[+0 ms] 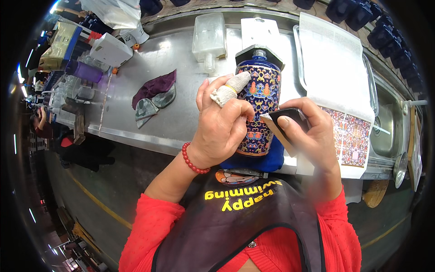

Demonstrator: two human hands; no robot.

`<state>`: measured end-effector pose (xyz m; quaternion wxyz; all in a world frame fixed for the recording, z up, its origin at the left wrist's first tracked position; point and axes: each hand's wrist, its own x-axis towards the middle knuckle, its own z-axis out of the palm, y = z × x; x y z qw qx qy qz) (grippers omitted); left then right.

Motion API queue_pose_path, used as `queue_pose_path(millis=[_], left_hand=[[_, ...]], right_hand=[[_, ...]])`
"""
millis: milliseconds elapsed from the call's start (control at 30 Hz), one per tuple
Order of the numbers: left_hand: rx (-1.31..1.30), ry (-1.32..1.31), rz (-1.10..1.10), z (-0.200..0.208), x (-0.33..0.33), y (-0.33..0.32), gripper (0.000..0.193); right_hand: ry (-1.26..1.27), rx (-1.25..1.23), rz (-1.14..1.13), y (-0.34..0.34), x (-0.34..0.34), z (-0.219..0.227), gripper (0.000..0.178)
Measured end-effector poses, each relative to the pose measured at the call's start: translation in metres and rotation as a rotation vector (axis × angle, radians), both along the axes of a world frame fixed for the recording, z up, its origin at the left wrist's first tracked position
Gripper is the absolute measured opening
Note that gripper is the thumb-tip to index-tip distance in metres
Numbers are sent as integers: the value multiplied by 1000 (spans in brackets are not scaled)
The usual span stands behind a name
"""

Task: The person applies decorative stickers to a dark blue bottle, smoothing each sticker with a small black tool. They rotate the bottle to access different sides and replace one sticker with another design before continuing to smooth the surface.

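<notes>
A dark blue glass bottle (258,90) with a colourful floral pattern lies in front of me, its neck pointing away. My left hand (217,124) is at its left side; thumb and forefinger are pinched together against the patterned surface, and whatever they hold is too small to make out. One finger of that hand wears a whitish cloth finger cover (236,87) tied with a yellow band. In my right hand (312,131) is a flat black squeegee (294,119) with a pale edge, held close to the bottle's right side. A blue cloth (253,164) shows beneath the bottle's near end.
Left on the metal table (154,59) lies a purple and grey cloth (156,95). Beyond stand a clear bottle (209,38) and a grey holder (272,52). White paper (328,54) and patterned sheets (353,140) lie at right, beside a sink (385,131).
</notes>
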<state>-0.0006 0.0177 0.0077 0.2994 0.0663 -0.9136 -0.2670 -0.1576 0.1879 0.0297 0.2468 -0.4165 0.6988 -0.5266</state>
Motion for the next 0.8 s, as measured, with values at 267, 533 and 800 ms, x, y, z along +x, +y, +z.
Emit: queue_pose_path(millis=[267,533,800], left_hand=[[28,37,11,-7,0,-2,20],[55,56,6,-6,-1,-1,20],[50,72,-7,-5,-1,-2,23]], right_hand=[[-4,5,9,-2,1,1,18],[48,-9,47,-3,1,2,19],[3,8,21,0,-2,0,18]])
